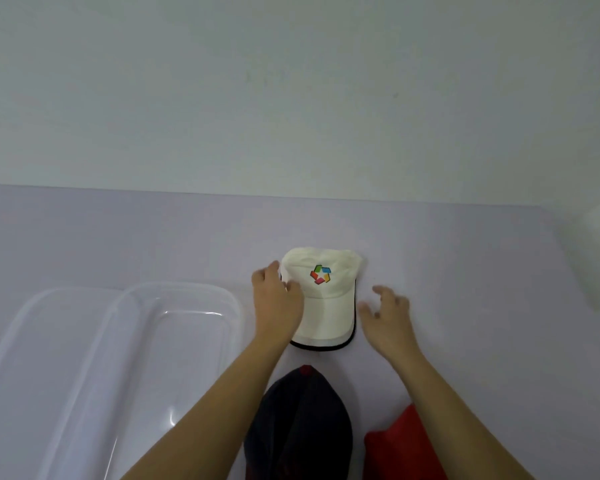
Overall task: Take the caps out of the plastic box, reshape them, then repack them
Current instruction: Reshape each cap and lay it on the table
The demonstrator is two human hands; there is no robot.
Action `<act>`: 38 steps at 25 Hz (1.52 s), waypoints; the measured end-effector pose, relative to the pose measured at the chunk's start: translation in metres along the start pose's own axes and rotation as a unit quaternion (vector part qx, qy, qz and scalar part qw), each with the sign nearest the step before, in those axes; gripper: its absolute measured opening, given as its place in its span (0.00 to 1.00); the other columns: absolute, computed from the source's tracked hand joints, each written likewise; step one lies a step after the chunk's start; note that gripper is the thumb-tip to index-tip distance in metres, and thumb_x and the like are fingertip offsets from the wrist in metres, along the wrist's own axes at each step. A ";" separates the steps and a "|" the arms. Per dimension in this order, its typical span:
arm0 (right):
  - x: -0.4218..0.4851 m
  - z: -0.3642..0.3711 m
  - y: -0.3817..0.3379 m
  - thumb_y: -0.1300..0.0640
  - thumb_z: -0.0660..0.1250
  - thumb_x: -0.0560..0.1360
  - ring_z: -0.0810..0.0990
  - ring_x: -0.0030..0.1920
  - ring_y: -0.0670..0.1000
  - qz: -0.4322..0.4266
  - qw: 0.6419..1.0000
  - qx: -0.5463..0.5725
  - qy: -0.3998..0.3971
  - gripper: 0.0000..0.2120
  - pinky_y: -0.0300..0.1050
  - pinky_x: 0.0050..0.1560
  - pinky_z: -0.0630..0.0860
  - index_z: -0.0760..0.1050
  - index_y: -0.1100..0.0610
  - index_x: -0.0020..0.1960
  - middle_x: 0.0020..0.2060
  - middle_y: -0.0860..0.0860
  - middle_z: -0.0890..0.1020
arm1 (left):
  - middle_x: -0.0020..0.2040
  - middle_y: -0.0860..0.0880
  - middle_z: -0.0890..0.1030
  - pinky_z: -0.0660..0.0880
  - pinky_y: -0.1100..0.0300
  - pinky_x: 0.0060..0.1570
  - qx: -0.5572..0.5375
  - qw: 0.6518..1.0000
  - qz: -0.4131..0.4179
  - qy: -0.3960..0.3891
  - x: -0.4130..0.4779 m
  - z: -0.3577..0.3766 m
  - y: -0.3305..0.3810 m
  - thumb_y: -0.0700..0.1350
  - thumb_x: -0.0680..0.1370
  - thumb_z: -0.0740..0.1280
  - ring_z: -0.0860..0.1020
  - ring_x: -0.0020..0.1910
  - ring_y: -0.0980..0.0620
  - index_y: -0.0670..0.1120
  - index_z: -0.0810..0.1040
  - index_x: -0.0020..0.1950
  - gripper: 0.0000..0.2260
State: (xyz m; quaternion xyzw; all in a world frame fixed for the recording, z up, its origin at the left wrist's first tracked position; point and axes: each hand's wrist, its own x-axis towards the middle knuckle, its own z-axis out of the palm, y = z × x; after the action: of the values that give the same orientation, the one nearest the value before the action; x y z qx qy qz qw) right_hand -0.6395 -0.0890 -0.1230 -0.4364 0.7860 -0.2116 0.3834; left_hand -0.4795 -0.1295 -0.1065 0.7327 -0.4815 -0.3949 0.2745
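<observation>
The left hand lies against the left side of the cream cap, thumb on the crown fabric. Whether the fingers pinch the edge or only press on it, I cannot tell. The right hand hovers just beside the brim, fingers spread and loose, holding nothing.

The cream cap sits flat on the table, brim toward the person, out of the clear plastic box at the left. 2 more caps lie nearer the person: a dark cap and a red cap.

The main risk looks like one-sided pressure. With only 1 hand on the soft crown, a push could slide the cap rightward on the smooth surface, or fold a fresh crease into the panel instead of rounding it. The left forearm also passes close over the dark cap, so drawing back low could drag it.
</observation>
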 end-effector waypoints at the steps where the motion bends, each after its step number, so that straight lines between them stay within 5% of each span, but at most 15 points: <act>1: 0.005 -0.009 -0.005 0.54 0.63 0.77 0.73 0.61 0.58 -0.062 0.997 0.000 0.042 0.21 0.50 0.63 0.70 0.66 0.57 0.68 0.65 0.58 0.67 | 0.68 0.43 0.67 0.67 0.61 0.56 0.014 0.999 0.052 0.005 0.005 -0.009 0.006 0.39 0.78 0.60 0.74 0.57 0.48 0.41 0.67 0.70 0.20; 3: 0.018 -0.027 -0.019 0.54 0.63 0.77 0.73 0.62 0.54 -0.168 0.983 -0.020 0.067 0.19 0.49 0.63 0.70 0.69 0.56 0.66 0.62 0.54 0.72 | 0.66 0.45 0.72 0.67 0.64 0.55 0.073 0.990 0.122 -0.008 0.023 -0.026 0.017 0.40 0.78 0.62 0.76 0.57 0.49 0.43 0.72 0.68 0.18; 5: 0.031 -0.040 -0.036 0.52 0.62 0.77 0.73 0.60 0.51 -0.227 0.971 -0.075 0.013 0.19 0.42 0.59 0.68 0.69 0.55 0.67 0.62 0.51 0.75 | 0.66 0.47 0.74 0.67 0.65 0.56 0.141 0.976 0.148 -0.073 0.042 -0.040 0.026 0.42 0.78 0.63 0.76 0.56 0.50 0.45 0.72 0.68 0.18; 7: 0.046 -0.044 -0.047 0.49 0.64 0.76 0.74 0.58 0.51 -0.218 0.961 -0.154 -0.071 0.24 0.41 0.57 0.68 0.66 0.54 0.69 0.64 0.51 0.74 | 0.68 0.51 0.73 0.70 0.64 0.57 0.196 0.952 0.160 -0.171 0.056 -0.048 0.032 0.44 0.77 0.65 0.77 0.56 0.50 0.47 0.71 0.69 0.20; 11: 0.059 -0.029 -0.052 0.49 0.67 0.74 0.74 0.57 0.53 -0.183 0.955 -0.173 -0.155 0.23 0.44 0.54 0.70 0.66 0.55 0.66 0.61 0.54 0.74 | 0.59 0.51 0.75 0.73 0.70 0.35 0.162 0.931 0.123 -0.304 0.067 -0.041 0.036 0.45 0.78 0.65 0.78 0.36 0.56 0.49 0.72 0.66 0.16; 17: 0.067 -0.030 -0.042 0.55 0.63 0.77 0.73 0.39 0.51 -0.189 0.960 -0.117 -0.171 0.03 0.38 0.36 0.68 0.73 0.53 0.49 0.41 0.52 0.76 | 0.40 0.50 0.76 0.69 0.69 0.27 0.224 0.914 0.145 -0.305 0.074 -0.035 0.026 0.49 0.79 0.62 0.77 0.29 0.53 0.48 0.74 0.48 0.05; 20: 0.071 -0.029 -0.041 0.55 0.63 0.77 0.74 0.44 0.51 -0.200 0.956 -0.149 -0.153 0.05 0.38 0.38 0.68 0.74 0.56 0.51 0.43 0.50 0.75 | 0.46 0.47 0.77 0.70 0.69 0.27 0.217 0.920 0.136 -0.298 0.073 -0.031 0.027 0.48 0.79 0.62 0.79 0.28 0.53 0.47 0.73 0.57 0.08; 23: 0.068 -0.026 -0.047 0.58 0.62 0.77 0.77 0.48 0.48 -0.191 0.969 -0.042 -0.154 0.12 0.42 0.46 0.74 0.72 0.52 0.61 0.51 0.43 0.76 | 0.51 0.49 0.76 0.81 0.62 0.37 0.111 0.942 0.097 -0.302 0.069 -0.027 0.034 0.41 0.79 0.62 0.83 0.33 0.48 0.46 0.71 0.61 0.11; 26: 0.064 -0.024 -0.048 0.54 0.59 0.79 0.77 0.36 0.45 -0.169 0.975 -0.012 -0.142 0.08 0.37 0.39 0.73 0.76 0.52 0.53 0.41 0.43 0.79 | 0.45 0.46 0.81 0.82 0.59 0.43 0.084 0.946 0.096 -0.298 0.066 -0.022 0.033 0.42 0.79 0.62 0.84 0.37 0.47 0.42 0.76 0.56 0.08; 30: 0.065 -0.019 -0.052 0.51 0.54 0.81 0.71 0.35 0.45 -0.173 0.969 -0.128 -0.118 0.13 0.37 0.34 0.65 0.71 0.57 0.44 0.35 0.48 0.74 | 0.31 0.49 0.79 0.76 0.68 0.33 0.183 0.931 0.147 -0.281 0.064 -0.017 0.031 0.49 0.81 0.58 0.80 0.28 0.53 0.45 0.75 0.46 0.11; 33: 0.067 -0.014 -0.052 0.51 0.53 0.81 0.72 0.38 0.51 -0.193 0.965 -0.145 -0.099 0.17 0.42 0.38 0.66 0.68 0.60 0.40 0.37 0.53 0.73 | 0.32 0.48 0.79 0.70 0.68 0.28 0.225 0.923 0.184 -0.253 0.067 -0.014 0.031 0.50 0.82 0.55 0.77 0.27 0.53 0.45 0.72 0.43 0.13; 38: 0.066 -0.010 -0.048 0.51 0.53 0.81 0.69 0.35 0.48 -0.196 0.967 -0.130 -0.101 0.16 0.37 0.33 0.63 0.65 0.57 0.37 0.32 0.48 0.70 | 0.37 0.50 0.79 0.73 0.64 0.33 0.235 0.917 0.223 -0.232 0.065 -0.014 0.024 0.50 0.82 0.55 0.78 0.27 0.54 0.44 0.72 0.50 0.11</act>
State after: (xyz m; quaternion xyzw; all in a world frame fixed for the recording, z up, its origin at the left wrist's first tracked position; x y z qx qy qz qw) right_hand -0.6437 -0.1701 -0.1121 -0.6472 0.6630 -0.1337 0.3516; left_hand -0.4645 -0.1983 -0.1007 0.5377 -0.7615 -0.3576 0.0563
